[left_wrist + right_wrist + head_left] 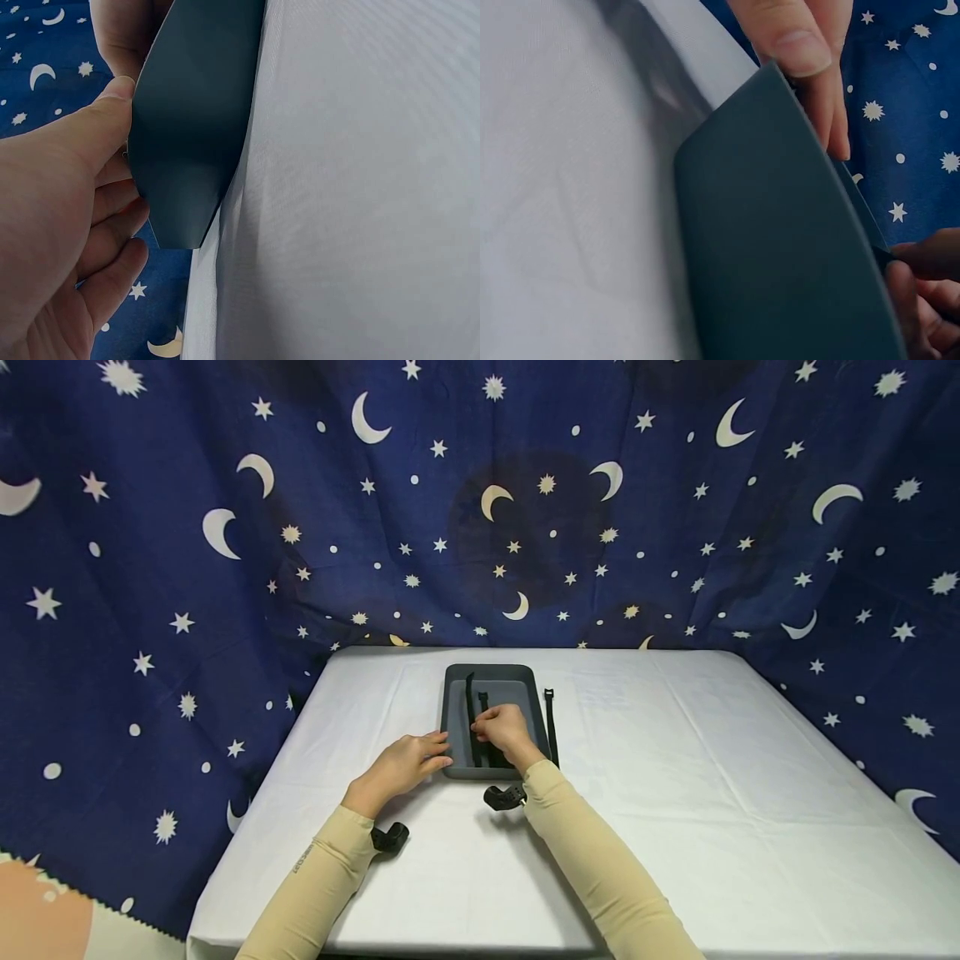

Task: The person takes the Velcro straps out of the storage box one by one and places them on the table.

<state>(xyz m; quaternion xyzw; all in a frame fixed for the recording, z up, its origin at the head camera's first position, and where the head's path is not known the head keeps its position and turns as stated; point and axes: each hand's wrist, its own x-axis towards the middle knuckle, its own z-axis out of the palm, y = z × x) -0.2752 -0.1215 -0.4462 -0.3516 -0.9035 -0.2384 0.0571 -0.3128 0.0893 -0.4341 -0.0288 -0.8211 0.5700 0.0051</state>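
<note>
A dark grey rectangular tray (491, 672) sits on the table with slim black cable straps in it. One strap (470, 693) lies lengthwise near the left wall, and a second strap (483, 697) has a wider buckle-like end. Inside the tray, my right hand (506, 728) pinches a black strap; in the right wrist view a dark bit of strap (883, 256) shows at its fingertips. My left hand (405, 764) touches the tray's near left corner with loosely bent fingers, its thumb (118, 88) on the rim. The right hand hides part of the straps.
Another black strap with a slotted end (550, 718) lies on the white tablecloth (675, 793), just right of the tray. A dark blue curtain (420, 510) with moons and stars hangs behind the table. Black wrist-worn devices (504, 797) sit under both sleeves.
</note>
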